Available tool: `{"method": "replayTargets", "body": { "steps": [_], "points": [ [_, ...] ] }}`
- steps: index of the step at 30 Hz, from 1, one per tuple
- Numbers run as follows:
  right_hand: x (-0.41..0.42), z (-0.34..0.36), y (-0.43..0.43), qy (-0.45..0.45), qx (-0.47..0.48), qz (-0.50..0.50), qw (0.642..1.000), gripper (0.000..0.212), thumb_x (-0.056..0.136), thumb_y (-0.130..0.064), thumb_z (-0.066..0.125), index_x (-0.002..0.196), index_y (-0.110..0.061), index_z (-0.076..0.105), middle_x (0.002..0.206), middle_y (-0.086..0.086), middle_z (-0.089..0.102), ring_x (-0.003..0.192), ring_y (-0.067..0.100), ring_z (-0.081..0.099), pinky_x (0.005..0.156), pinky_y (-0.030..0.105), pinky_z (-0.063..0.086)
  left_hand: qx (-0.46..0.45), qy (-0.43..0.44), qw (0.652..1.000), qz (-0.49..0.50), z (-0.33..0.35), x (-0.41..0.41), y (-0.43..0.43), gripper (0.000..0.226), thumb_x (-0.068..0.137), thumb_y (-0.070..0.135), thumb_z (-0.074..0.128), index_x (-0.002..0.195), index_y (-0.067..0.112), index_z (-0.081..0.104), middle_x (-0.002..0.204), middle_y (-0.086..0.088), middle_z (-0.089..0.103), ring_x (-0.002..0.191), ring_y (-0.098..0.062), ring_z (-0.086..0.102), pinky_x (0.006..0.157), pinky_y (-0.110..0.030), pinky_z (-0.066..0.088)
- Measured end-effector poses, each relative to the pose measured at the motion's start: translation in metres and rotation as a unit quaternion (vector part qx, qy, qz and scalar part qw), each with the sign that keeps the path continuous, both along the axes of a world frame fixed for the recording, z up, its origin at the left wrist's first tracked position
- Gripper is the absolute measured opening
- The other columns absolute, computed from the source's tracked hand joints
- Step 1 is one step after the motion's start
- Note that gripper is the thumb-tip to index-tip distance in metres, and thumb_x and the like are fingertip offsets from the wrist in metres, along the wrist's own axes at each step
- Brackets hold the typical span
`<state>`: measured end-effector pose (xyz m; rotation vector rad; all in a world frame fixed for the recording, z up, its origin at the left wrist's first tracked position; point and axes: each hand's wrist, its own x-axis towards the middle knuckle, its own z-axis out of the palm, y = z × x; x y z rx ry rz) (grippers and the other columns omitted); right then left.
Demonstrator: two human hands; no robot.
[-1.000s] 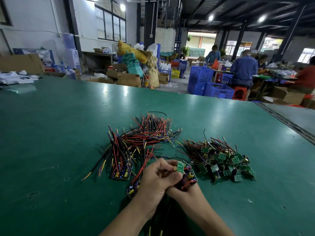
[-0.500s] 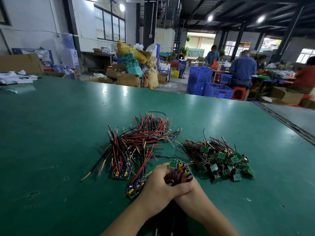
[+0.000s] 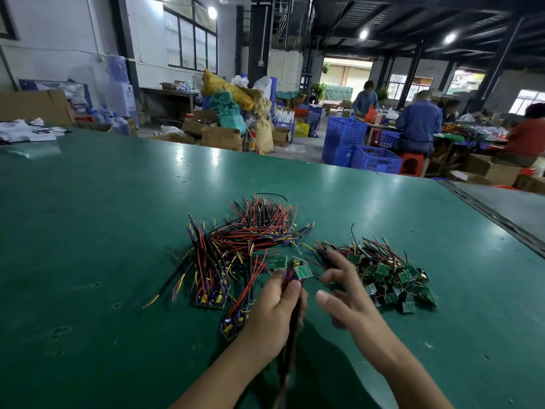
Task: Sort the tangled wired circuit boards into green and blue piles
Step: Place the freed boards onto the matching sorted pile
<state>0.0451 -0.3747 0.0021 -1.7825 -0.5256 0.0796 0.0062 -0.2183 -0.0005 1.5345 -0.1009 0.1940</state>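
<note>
My left hand [image 3: 275, 308] grips a small bundle of green circuit boards [image 3: 298, 268] by their wires, boards pointing up, wires trailing down toward me. My right hand [image 3: 345, 293] hovers just right of the bundle with fingers spread and holds nothing. A pile of green boards [image 3: 392, 276] with thin wires lies on the table to the right. To the left lies a tangle of red, black, yellow and purple wires [image 3: 247, 240] with blue boards [image 3: 211, 299] at its near end. Another blue board [image 3: 231, 324] sits beside my left wrist.
The wide green table [image 3: 88, 231] has a metal seam [image 3: 498, 219] running along its right side. Beyond the far edge stand blue crates [image 3: 368, 157], cardboard boxes and sacks. Several people work at a bench at the back right.
My right hand has let go of the bundle and opened, moving off to the right. My left hand keeps the bundle and has raised it slightly.
</note>
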Motion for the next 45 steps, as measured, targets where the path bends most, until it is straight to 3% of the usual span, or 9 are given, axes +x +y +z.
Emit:
{"method": "replayTargets", "body": {
  "steps": [4, 8, 19, 26, 30, 33, 37, 41, 45],
  "points": [
    [0.003, 0.015, 0.011, -0.05, -0.067, 0.041, 0.996, 0.048, 0.085, -0.051, 0.063, 0.13, -0.048, 0.048, 0.102, -0.013, 0.057, 0.07, 0.006, 0.053, 0.066, 0.019, 0.042, -0.096, 0.103, 0.979, -0.15, 0.002, -0.004, 0.006, 0.023, 0.097, 0.029, 0.047, 0.085, 0.011, 0.054, 0.059, 0.003, 0.049, 0.044, -0.012, 0.039, 0.043, -0.024, 0.037],
    [0.006, 0.028, 0.017, 0.096, -0.137, 0.11, 0.98, 0.011, 0.093, -0.032, 0.064, 0.097, -0.022, 0.067, 0.056, -0.005, 0.057, 0.045, 0.011, 0.047, 0.041, 0.02, 0.035, -0.082, 0.162, 0.955, -0.232, -0.002, -0.005, 0.01, 0.032, 0.101, 0.022, 0.045, 0.077, 0.014, 0.065, 0.061, -0.002, 0.051, 0.042, -0.012, 0.04, 0.039, -0.019, 0.036],
    [0.012, 0.028, -0.006, 0.274, -0.033, 0.126, 0.953, 0.008, 0.084, -0.02, 0.071, 0.082, -0.017, 0.065, 0.072, 0.008, 0.06, 0.051, 0.023, 0.053, 0.04, 0.02, 0.035, -0.117, 0.223, 0.926, -0.281, -0.005, -0.003, 0.009, 0.039, 0.086, 0.031, 0.065, 0.106, 0.007, 0.042, 0.079, -0.011, 0.069, 0.051, -0.011, 0.051, 0.047, -0.022, 0.046],
    [0.028, 0.04, -0.019, 0.306, 0.253, 0.018, 0.917, 0.004, 0.077, -0.012, 0.066, 0.076, -0.012, 0.062, 0.066, 0.008, 0.058, 0.045, 0.012, 0.055, 0.041, 0.018, 0.05, -0.448, 0.258, 0.825, -0.228, 0.0, 0.006, 0.021, 0.079, 0.083, 0.07, 0.032, 0.113, 0.002, 0.06, 0.111, -0.028, 0.067, 0.085, -0.034, 0.071, 0.071, -0.042, 0.057],
    [0.057, 0.065, -0.032, 0.148, 0.399, -0.133, 0.895, 0.018, 0.093, -0.007, 0.057, 0.076, -0.01, 0.051, 0.08, 0.009, 0.061, 0.066, 0.013, 0.06, 0.061, 0.02, 0.057, -0.437, 0.259, 0.846, -0.161, -0.005, 0.008, 0.016, 0.071, 0.087, 0.072, 0.026, 0.108, 0.01, 0.053, 0.111, -0.02, 0.069, 0.078, -0.031, 0.07, 0.068, -0.036, 0.05],
    [0.075, 0.073, -0.046, -0.022, 0.298, -0.251, 0.921, 0.014, 0.095, -0.012, 0.059, 0.084, -0.015, 0.05, 0.088, 0.007, 0.06, 0.079, 0.021, 0.063, 0.075, 0.025, 0.058, -0.381, 0.276, 0.872, -0.135, -0.01, 0.009, 0.012, 0.069, 0.087, 0.07, 0.029, 0.108, 0.009, 0.055, 0.096, -0.015, 0.072, 0.069, -0.027, 0.067, 0.063, -0.033, 0.047],
    [0.093, 0.055, -0.068, -0.167, -0.118, -0.357, 0.911, 0.016, 0.092, -0.026, 0.065, 0.095, -0.015, 0.054, 0.088, 0.011, 0.062, 0.081, 0.031, 0.06, 0.076, 0.046, 0.051, -0.374, 0.281, 0.875, -0.128, -0.011, 0.009, 0.012, 0.065, 0.087, 0.067, 0.035, 0.105, 0.008, 0.057, 0.089, -0.013, 0.071, 0.066, -0.026, 0.064, 0.06, -0.031, 0.047],
    [0.091, 0.023, -0.078, -0.186, -0.353, -0.263, 0.879, 0.033, 0.09, -0.049, 0.058, 0.098, -0.016, 0.057, 0.089, 0.001, 0.056, 0.08, 0.021, 0.05, 0.074, 0.034, 0.043, -0.364, 0.282, 0.879, -0.125, -0.011, 0.009, 0.012, 0.062, 0.089, 0.065, 0.037, 0.102, 0.009, 0.059, 0.088, -0.012, 0.07, 0.065, -0.024, 0.063, 0.059, -0.031, 0.046],
    [0.09, 0.03, -0.075, -0.125, -0.369, -0.275, 0.879, 0.051, 0.085, -0.073, 0.032, 0.082, -0.026, 0.052, 0.071, -0.001, 0.057, 0.074, 0.025, 0.055, 0.066, 0.036, 0.045, -0.352, 0.286, 0.883, -0.12, -0.012, 0.01, 0.012, 0.06, 0.091, 0.064, 0.036, 0.099, 0.01, 0.059, 0.088, -0.011, 0.07, 0.064, -0.023, 0.063, 0.059, -0.03, 0.045]
  ]
}}
